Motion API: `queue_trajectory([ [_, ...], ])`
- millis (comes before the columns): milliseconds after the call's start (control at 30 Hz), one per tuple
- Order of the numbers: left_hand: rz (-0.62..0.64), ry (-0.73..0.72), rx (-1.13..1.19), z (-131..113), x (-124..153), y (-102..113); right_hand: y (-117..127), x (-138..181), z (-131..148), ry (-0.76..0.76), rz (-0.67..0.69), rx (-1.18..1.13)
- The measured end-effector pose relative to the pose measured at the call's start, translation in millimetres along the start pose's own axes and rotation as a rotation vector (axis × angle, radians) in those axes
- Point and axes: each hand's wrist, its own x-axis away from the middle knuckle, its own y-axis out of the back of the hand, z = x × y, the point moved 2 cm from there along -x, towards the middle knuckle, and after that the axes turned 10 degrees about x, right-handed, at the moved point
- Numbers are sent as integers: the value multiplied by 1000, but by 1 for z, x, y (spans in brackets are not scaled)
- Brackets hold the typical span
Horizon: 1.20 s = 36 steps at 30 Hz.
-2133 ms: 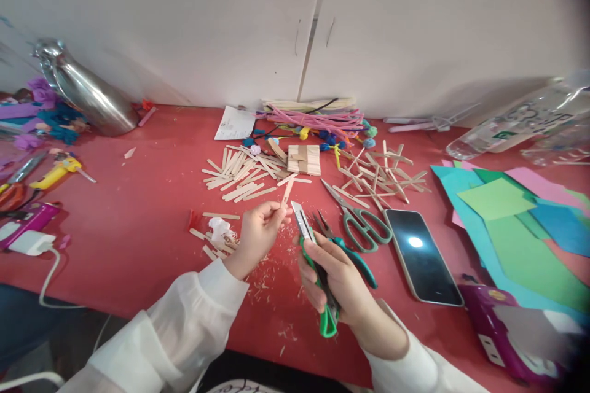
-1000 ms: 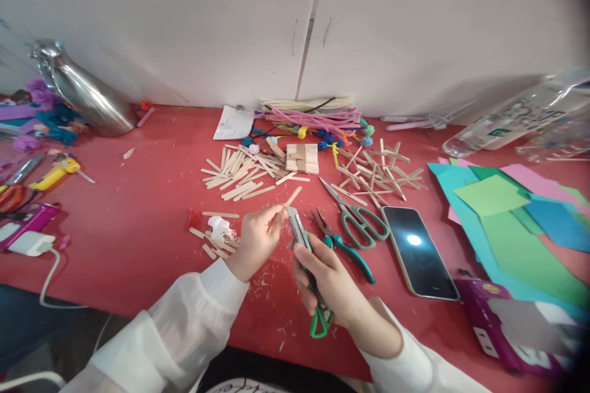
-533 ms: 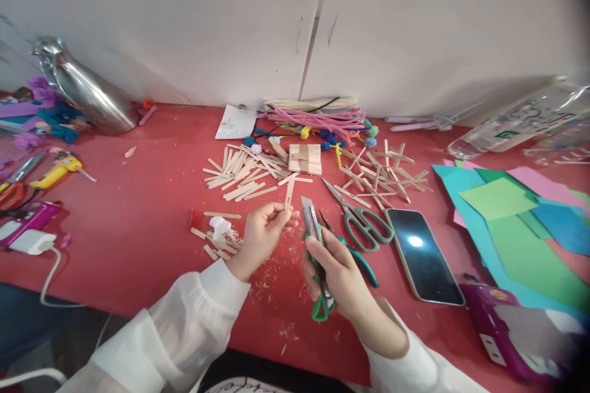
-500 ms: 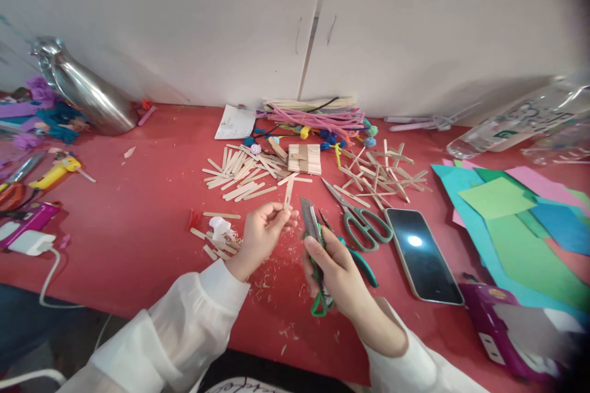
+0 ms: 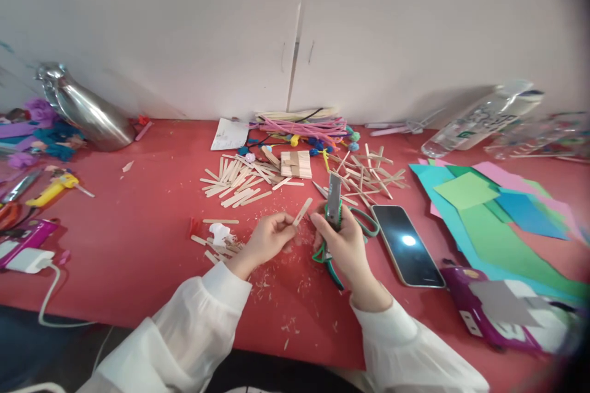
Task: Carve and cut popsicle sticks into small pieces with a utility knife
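Observation:
Between the fingertips of my left hand [image 5: 270, 238] is a short wooden craft stick [image 5: 302, 212], tilted up to the right with a small slot in it. My right hand [image 5: 342, 239] is closed around a green utility knife [image 5: 334, 196], its wide grey blade pointing up and away from me. Stick and blade are apart. Pale wood shavings [image 5: 290, 324] are scattered on the red table [image 5: 152, 227] below my hands. Behind my right hand lie green-handled scissors [image 5: 366, 221], partly covered.
Loose craft sticks [image 5: 235, 178] and a bundle of sticks [image 5: 296, 164] lie ahead, with pink pipe cleaners [image 5: 304, 128] behind. A phone [image 5: 408, 249] and coloured paper [image 5: 488, 221] are on the right. A steel jug [image 5: 92, 110] and yellow glue gun [image 5: 53, 190] are at left.
The stick in my left hand has tipped from near upright toward the right. My right hand has turned the knife more upright and moved slightly up. The camera view has shifted a little.

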Motion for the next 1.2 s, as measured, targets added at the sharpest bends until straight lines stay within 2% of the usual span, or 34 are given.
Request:
queue_trajectory([
  [100,102,27,-39,5,0,0,0,-6,-2,20,13,-92],
  [200,134,7,-59,6,0,2,-1,-7,-2,12,44,-104],
  [333,138,-47,-221,-5,0,3,-3,-8,7,9,128,-78],
  [433,207,-25,-306,-17,-2,3,-2,-15,15,25,203,-80],
  [600,231,80,-44,-26,-9,7,-2,-29,17,60,217,-125],
  [767,275,153,63,-14,-13,13,-5,-31,5,71,185,-119],
  [933,128,136,135,-10,-13,20,-6,-21,5,86,172,-24],
  [1100,-106,59,181,-12,-15,30,-11,-4,7,203,166,183],
  [1200,-188,-3,163,-14,-17,34,-17,4,8,266,207,332],
])
